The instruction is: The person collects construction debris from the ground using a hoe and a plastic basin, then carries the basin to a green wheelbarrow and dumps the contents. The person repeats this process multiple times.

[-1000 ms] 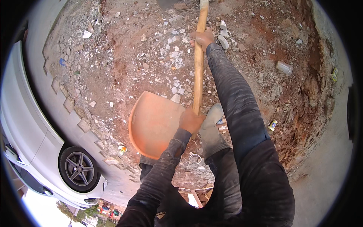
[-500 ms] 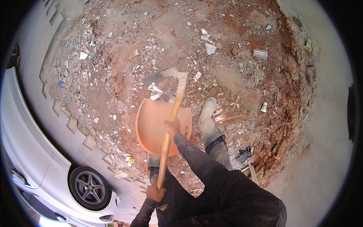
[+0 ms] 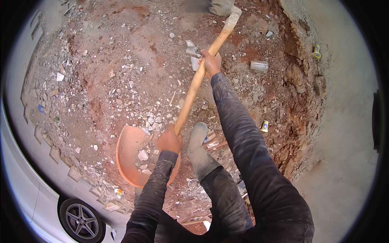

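The hoe (image 3: 194,87) lies slantwise between the two hands, and its light wooden handle goes from the lower left up to the upper right. The left hand (image 3: 169,139) is closed around the lower end of this handle. The right hand (image 3: 211,64) is gripping it higher, nearer to the metal head, and the right arm is stretched forward. The blade (image 3: 222,7) is beyond the right hand, at the upper edge of the view; it is partly cut off, so I cannot tell if it touches the ground (image 3: 133,52)

Below the left hand, in part hidden by it and by the forearm, there is an orange pan (image 3: 125,156) with a rounded rim. Some pale stones (image 3: 143,155) lie inside it, and more broken pieces are just before its open edge. A dusty boot (image 3: 197,148) stands to the right of the pan. Near the right hand are white fragments (image 3: 195,63), and farther to the right lies a clear plastic cup (image 3: 259,65). At the lower left a silver car (image 3: 24,182) is partly visible
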A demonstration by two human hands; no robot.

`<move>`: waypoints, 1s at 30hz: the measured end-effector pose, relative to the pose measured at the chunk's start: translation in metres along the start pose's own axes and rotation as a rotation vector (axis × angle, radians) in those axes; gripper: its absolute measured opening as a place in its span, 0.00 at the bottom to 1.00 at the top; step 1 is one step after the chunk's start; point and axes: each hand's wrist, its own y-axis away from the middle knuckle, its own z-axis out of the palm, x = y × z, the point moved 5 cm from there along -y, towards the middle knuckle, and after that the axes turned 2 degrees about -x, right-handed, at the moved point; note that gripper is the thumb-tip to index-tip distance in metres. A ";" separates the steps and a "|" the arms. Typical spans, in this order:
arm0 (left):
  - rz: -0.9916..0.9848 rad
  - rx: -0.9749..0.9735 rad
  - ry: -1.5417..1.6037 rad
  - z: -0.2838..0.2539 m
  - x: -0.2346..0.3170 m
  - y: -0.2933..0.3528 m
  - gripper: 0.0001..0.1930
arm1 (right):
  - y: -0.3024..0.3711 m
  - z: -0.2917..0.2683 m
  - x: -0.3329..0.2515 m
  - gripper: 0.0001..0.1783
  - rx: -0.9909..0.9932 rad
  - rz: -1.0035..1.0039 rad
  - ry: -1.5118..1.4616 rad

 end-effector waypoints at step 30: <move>-0.346 -0.699 -0.578 -0.114 -0.205 0.438 0.29 | 0.551 -0.042 0.137 0.16 0.335 0.786 -0.389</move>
